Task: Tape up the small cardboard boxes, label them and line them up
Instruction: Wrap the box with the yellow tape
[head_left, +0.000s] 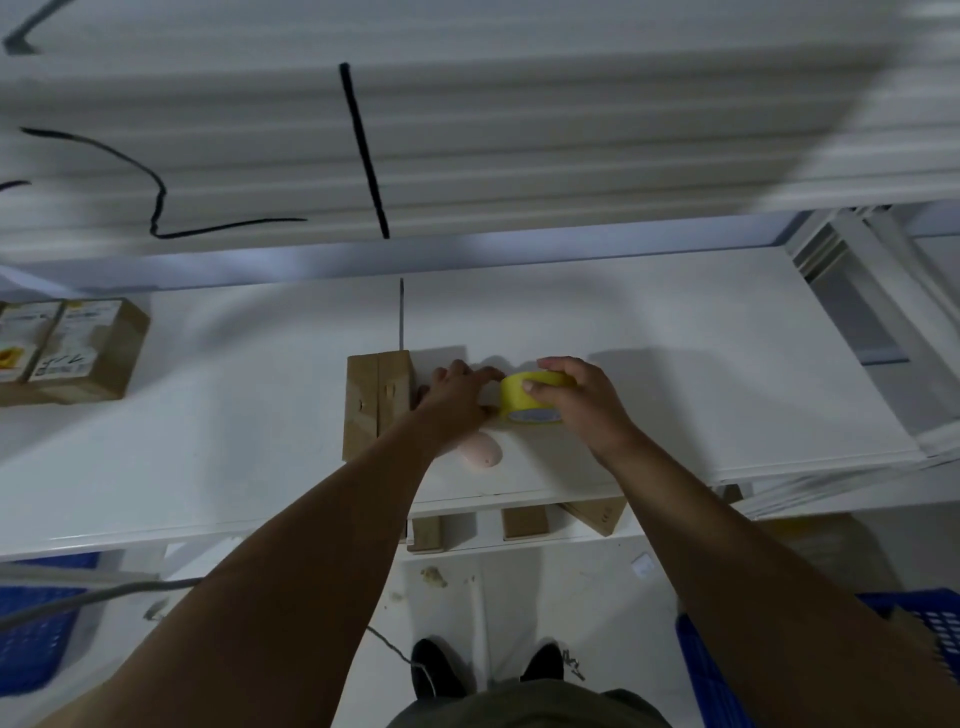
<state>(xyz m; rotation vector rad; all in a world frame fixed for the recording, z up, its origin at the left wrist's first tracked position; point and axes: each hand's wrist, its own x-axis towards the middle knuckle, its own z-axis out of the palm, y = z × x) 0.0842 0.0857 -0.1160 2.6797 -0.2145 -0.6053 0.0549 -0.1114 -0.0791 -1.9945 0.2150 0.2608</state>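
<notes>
A small brown cardboard box (376, 402) stands on the white table (675, 364), its top flaps closed with no tape visible on them. Just right of it, my right hand (576, 400) grips a yellow tape roll (527, 397) from above. My left hand (457, 397) reaches across beside the box, with its fingertips at the roll's left edge; whether they pinch the tape end is unclear. At the far left, two labelled boxes (67, 351) stand side by side in a row.
A pale pink oval object (483, 452) lies under my left wrist. A thin dark stick (401, 312) lies behind the box. More cardboard boxes (524, 522) sit on the shelf below the table. Blue crates (727, 670) stand on the floor at both sides.
</notes>
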